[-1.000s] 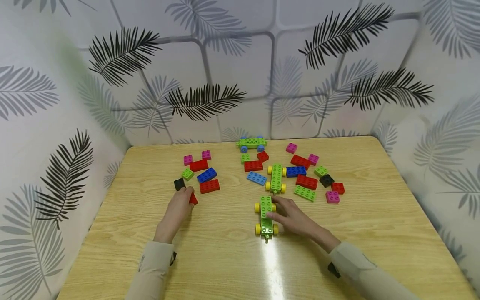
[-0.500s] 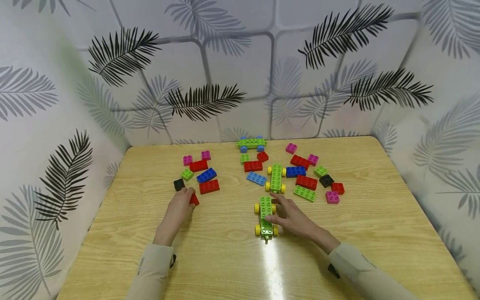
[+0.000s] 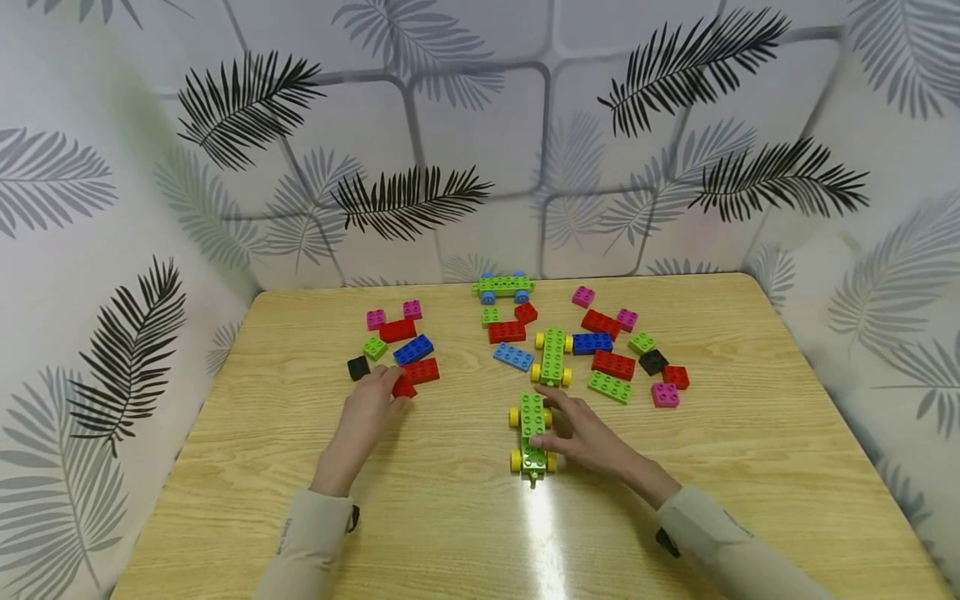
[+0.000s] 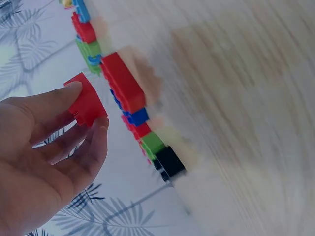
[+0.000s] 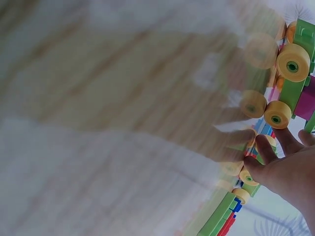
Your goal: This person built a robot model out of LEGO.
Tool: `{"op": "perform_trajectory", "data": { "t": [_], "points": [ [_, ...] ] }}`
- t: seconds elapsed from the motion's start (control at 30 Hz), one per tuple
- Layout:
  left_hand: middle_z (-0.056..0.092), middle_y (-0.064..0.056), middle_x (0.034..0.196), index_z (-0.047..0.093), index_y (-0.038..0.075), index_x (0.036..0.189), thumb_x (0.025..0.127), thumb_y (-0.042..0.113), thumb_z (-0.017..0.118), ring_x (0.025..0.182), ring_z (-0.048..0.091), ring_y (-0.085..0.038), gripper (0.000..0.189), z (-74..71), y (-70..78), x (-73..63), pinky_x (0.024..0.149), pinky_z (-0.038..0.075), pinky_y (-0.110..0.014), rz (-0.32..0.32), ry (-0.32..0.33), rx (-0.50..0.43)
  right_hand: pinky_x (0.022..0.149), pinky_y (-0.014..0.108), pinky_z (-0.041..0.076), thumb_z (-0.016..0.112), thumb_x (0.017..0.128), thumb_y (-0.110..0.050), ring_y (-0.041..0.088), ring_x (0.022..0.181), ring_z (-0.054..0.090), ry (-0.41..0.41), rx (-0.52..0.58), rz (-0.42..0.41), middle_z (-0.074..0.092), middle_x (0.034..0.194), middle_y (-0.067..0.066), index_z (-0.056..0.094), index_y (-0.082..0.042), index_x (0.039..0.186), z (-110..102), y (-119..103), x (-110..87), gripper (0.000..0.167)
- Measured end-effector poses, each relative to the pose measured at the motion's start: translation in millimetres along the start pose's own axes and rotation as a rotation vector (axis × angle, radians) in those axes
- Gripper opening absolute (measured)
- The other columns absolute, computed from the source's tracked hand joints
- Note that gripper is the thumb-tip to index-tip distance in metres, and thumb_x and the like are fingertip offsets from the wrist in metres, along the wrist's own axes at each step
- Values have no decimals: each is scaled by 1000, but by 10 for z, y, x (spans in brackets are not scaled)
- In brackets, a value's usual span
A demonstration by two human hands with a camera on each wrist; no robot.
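Observation:
My left hand (image 3: 366,412) pinches a small red brick (image 4: 89,102) between thumb and fingers, close over the table in front of a longer red brick (image 3: 422,370). In the left wrist view its studs face down and to the left. My right hand (image 3: 588,433) lies beside a green toy car (image 3: 533,461) with yellow wheels, its thumb at the car's side and its loosely spread fingers around the far right wheel. A green brick (image 3: 532,408) sits raised over the car's far half; the right wrist view shows a purple brick (image 5: 306,101) under it.
A second green car (image 3: 553,354) with yellow wheels stands just behind, and one with blue wheels (image 3: 504,287) at the back edge. Loose bricks lie left and right, including a black brick (image 3: 358,368), a blue brick (image 3: 413,350) and a pink brick (image 3: 665,395).
My left hand has moved right with the small red brick, away from the black brick and toward the longer red one. My right hand has barely shifted beside the car.

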State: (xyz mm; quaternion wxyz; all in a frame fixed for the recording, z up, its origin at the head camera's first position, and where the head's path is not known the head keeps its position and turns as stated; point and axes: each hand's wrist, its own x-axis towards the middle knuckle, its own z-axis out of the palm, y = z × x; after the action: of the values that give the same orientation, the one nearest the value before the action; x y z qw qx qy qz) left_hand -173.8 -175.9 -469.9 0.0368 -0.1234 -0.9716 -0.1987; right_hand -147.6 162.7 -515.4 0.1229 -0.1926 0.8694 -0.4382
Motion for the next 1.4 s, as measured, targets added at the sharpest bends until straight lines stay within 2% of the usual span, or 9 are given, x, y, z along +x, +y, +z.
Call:
{"op": "perform_trajectory", "data": {
  "t": [0.13,0.37,0.5,0.7,0.9,1.1,1.23,1.4],
  "points": [
    [62,-19,112,61,-2,119,85,9,74,98,62,-33,37,13,116,11,79,54,-46,27,9,-31,104,61,30,70,85,-47,37,133,36,3,-7,-17,42,146,14,28,-19,152,7,12,5,84],
    [60,-15,117,60,1,123,88,11,71,106,59,-32,38,82,346,44,89,51,-45,44,-47,-131,105,61,29,71,85,-46,36,134,37,2,-3,-30,40,148,12,28,-20,152,22,38,11,84],
    [61,-11,114,60,2,123,88,11,71,102,60,-27,38,151,492,88,88,51,-41,93,-67,-199,105,62,29,70,85,-46,36,133,37,2,-8,-30,40,148,11,29,-20,151,28,52,15,82],
    [60,-10,117,59,4,125,89,10,69,106,59,-25,38,230,721,135,90,50,-38,180,-96,-277,104,62,30,70,85,-47,37,133,37,7,-14,-21,43,146,12,30,-20,151,29,46,30,82],
    [58,-6,115,60,7,126,90,10,68,104,58,-20,36,299,905,170,90,50,-34,249,-129,-278,104,62,31,70,84,-48,37,133,37,3,-17,-6,45,144,13,31,-20,150,24,39,37,82],
    [57,-5,114,61,8,127,91,12,67,103,57,-19,36,388,1047,187,90,50,-33,304,-156,-293,103,62,31,69,84,-51,35,135,35,5,-12,7,38,150,6,33,-22,150,14,34,37,81],
    [56,-5,114,60,7,129,92,13,67,103,57,-19,38,452,1111,191,90,49,-33,317,-168,-296,103,62,31,68,84,-53,35,135,34,1,-5,10,35,152,3,33,-24,150,15,38,32,80],
    [57,-4,112,60,8,128,91,13,68,102,58,-20,38,530,1142,207,89,49,-32,337,-151,-271,103,63,31,67,84,-55,35,136,32,-7,-6,32,32,154,3,31,-26,151,14,38,16,82]
  ]
}}
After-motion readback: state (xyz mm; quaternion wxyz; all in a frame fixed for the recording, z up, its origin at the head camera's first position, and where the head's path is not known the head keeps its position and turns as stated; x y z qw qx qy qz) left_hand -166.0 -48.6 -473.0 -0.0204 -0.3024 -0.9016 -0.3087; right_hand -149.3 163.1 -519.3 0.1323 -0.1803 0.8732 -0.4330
